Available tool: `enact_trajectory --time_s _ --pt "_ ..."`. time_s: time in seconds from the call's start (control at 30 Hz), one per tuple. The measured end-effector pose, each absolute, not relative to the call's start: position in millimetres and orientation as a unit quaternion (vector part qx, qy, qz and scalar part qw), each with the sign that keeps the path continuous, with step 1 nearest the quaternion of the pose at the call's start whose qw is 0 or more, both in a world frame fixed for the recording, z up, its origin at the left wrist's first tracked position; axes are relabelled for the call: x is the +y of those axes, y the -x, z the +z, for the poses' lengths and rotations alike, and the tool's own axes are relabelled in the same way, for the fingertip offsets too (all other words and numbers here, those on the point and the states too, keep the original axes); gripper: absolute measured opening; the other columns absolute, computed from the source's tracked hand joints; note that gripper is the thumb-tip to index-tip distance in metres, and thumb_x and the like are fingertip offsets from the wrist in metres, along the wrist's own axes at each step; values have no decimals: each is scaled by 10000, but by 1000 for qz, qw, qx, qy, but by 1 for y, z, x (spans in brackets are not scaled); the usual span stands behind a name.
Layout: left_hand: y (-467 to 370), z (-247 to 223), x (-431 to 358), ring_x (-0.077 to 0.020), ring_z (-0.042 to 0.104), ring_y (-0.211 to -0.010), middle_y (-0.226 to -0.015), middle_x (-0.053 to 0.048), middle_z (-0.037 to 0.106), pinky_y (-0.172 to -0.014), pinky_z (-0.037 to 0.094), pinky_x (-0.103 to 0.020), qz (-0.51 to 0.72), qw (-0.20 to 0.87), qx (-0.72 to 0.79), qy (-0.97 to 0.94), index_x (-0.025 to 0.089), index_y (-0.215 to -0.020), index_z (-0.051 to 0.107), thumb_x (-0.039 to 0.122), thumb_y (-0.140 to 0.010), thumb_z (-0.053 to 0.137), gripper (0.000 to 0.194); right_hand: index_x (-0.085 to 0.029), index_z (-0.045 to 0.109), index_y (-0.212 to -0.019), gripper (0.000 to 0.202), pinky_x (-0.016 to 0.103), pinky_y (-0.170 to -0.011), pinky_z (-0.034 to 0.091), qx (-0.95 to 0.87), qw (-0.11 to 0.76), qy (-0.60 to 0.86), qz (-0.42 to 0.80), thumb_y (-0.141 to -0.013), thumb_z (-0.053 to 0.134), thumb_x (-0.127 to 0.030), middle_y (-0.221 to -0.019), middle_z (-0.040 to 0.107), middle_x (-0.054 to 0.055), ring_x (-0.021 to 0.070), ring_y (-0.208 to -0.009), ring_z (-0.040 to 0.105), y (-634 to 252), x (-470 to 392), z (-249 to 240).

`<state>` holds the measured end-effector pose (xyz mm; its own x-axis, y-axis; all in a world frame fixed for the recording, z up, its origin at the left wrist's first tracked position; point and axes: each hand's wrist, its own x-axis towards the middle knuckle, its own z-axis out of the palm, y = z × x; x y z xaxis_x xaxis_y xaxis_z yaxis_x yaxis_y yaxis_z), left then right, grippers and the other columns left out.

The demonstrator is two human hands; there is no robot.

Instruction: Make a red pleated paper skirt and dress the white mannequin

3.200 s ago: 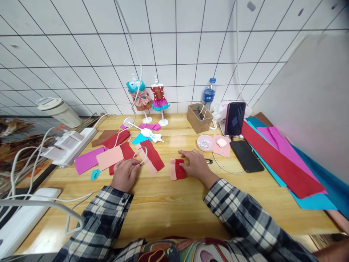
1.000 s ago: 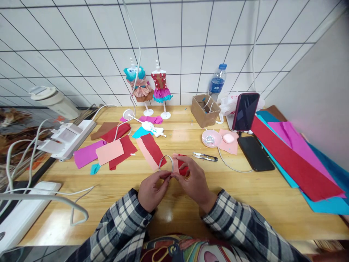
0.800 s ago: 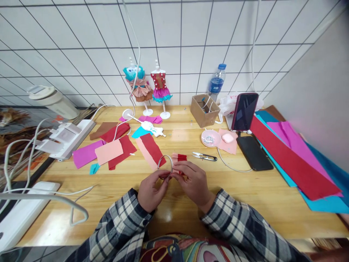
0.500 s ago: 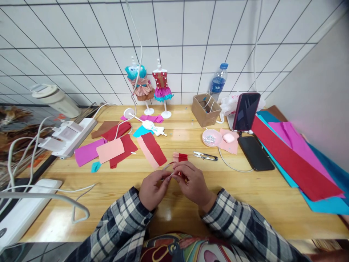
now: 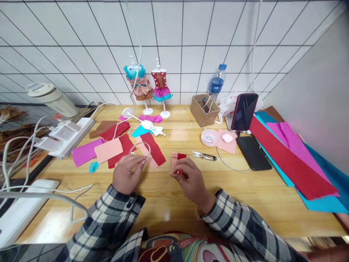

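My left hand pinches a thin pale loop, a cord or wire, which arcs above the fingers over the paper pieces. Apart from it, my right hand is closed in a pinch on a tiny thin pale item whose kind I cannot make out. Just behind the right fingers lies a small pink and red paper piece, partly hidden by them. Black-handled snips rest to its right. A larger pink and red strip lies between the hands, farther back.
Two dressed mini mannequins stand at the back, with a bare white one lying down. A cardboard box, bead dish, black phone and long coloured papers are rightward. Cables and a power strip occupy the left.
My hands have moved apart from each other. The left went left and slightly up with the loop, which now shows clearly; the right stayed nearly in place.
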<state>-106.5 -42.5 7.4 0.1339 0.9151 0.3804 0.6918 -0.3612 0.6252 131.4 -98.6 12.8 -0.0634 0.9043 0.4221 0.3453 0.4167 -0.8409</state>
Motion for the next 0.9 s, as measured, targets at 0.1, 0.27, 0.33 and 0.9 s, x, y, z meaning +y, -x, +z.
enact_trajectory --time_s 0.1,0.27,0.33,0.9 --pt "118 8 -33 -267 605 -919 -941 -99 698 -938 424 -448 228 38 531 -815 200 -1035 727 411 -848 575 320 -202 589 -803 155 239 -516 352 -543 436 491 524 -833 629 -349 -665 497 -40 101 -550 405 -129 -90 7" --pt "91 20 -51 -311 521 -1079 -1121 -144 604 -946 378 -476 276 13 594 -756 171 -1121 654 541 -867 502 474 -193 552 -791 262 225 -494 256 -449 397 456 658 -788 629 -444 -642 427 -64 80 -524 307 -125 -88 3" --pt "76 29 -60 -245 554 -995 -997 -86 638 -897 407 -408 266 181 508 -799 206 -952 683 506 -949 350 448 -189 548 -773 273 226 -508 255 -454 401 459 650 -783 637 -447 -639 424 -62 83 -544 322 -126 -88 4" --pt "46 26 -75 -193 614 -882 -880 -69 672 -865 471 -324 338 435 511 -660 188 -804 757 379 -843 611 243 -233 637 -1044 173 276 -720 486 -685 477 504 224 -873 616 -234 -937 662 30 148 -789 598 -143 -90 10"
